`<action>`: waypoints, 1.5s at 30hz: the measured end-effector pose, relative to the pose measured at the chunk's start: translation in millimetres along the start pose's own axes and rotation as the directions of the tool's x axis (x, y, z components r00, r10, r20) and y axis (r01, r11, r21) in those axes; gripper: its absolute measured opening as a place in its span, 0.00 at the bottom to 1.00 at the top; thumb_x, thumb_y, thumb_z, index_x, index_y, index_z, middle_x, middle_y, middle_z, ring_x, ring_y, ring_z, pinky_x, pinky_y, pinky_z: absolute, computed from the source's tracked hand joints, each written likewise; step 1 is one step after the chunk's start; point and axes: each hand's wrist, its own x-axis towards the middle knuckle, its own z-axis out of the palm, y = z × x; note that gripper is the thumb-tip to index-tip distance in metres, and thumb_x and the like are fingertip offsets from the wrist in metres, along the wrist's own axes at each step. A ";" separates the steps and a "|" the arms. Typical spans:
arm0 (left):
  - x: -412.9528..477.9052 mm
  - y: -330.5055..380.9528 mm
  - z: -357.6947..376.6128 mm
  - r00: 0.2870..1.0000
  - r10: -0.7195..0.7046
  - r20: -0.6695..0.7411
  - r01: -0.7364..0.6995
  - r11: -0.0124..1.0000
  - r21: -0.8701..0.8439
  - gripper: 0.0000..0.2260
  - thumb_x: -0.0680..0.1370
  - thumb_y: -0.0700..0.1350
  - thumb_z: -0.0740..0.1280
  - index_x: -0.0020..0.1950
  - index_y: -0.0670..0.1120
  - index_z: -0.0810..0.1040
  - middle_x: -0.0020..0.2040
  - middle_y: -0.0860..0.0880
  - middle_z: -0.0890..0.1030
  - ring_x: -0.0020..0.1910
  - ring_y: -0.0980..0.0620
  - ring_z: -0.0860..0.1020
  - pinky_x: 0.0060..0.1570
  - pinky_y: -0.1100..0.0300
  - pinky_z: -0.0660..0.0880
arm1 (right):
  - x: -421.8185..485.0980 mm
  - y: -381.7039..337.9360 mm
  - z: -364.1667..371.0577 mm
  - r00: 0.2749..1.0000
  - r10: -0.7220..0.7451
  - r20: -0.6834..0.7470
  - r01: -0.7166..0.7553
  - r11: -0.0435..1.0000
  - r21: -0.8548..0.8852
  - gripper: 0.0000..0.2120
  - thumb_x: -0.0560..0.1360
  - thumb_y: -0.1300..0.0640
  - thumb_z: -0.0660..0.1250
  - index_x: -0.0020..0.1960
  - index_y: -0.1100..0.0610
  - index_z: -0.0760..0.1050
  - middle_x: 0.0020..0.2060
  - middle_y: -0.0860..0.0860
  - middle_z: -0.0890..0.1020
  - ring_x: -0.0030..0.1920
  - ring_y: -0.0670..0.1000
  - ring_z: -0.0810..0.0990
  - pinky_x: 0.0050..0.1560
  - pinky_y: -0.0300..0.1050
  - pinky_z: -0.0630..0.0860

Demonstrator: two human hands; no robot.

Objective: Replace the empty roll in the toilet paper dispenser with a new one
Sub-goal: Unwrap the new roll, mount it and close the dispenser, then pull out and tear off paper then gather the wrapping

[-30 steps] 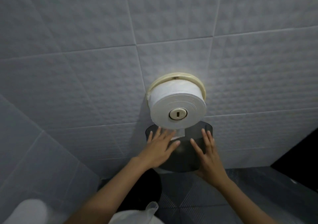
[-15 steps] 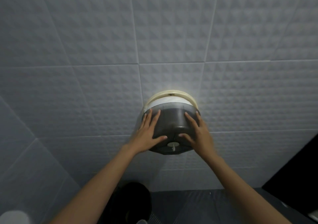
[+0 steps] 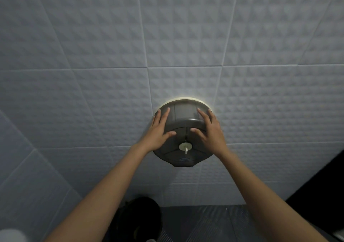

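With both your left hand [image 3: 159, 130] and right hand [image 3: 208, 130] spread flat on the round smoky-grey plastic dispenser cover [image 3: 183, 119], closing step; next press 12 o'clock until latched.

We see a dim, bluish scene, lit mostly from the front: a pale glow rings the top of the dispenser [image 3: 183, 130] on the tiled wall [image 3: 93, 55], and brightness falls off toward every corner. The dispenser throws a soft shadow on the tiles below it. The grout lines bow outward, a wide-angle warp that grows toward the edges. The forearms low in the frame look soft, and a pale blurred shape [image 3: 11, 235] sits bottom left. The floor [image 3: 204, 223] is nearly black.
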 end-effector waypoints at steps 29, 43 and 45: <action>3.4 1.9 -3.0 1.000 0.014 -0.011 -0.014 0.999 0.038 0.39 0.77 0.51 0.65 0.78 0.55 0.41 0.79 0.42 0.40 0.78 0.44 0.40 0.77 0.47 0.46 | -70.5 -43.0 60.4 0.851 0.524 -0.031 -0.469 0.787 0.401 0.11 0.75 0.55 0.68 0.49 0.62 0.83 0.42 0.55 0.86 0.40 0.49 0.81 0.42 0.41 0.75; 5.8 -3.2 1.0 1.000 0.020 -0.018 -0.019 1.000 0.007 0.39 0.77 0.52 0.66 0.77 0.56 0.41 0.79 0.44 0.39 0.78 0.44 0.40 0.77 0.45 0.47 | -63.1 -41.2 65.6 0.578 0.665 0.473 -0.493 -0.178 0.852 0.13 0.78 0.62 0.64 0.56 0.72 0.74 0.38 0.60 0.81 0.36 0.51 0.82 0.36 0.41 0.82; 6.5 -4.6 1.5 0.999 0.029 -0.017 -0.029 1.000 0.002 0.39 0.77 0.52 0.66 0.77 0.57 0.41 0.79 0.45 0.39 0.78 0.44 0.40 0.76 0.45 0.47 | -73.2 -37.7 67.6 0.616 0.663 0.425 -0.519 -0.064 0.852 0.13 0.78 0.58 0.64 0.55 0.68 0.76 0.40 0.58 0.82 0.39 0.50 0.81 0.41 0.42 0.82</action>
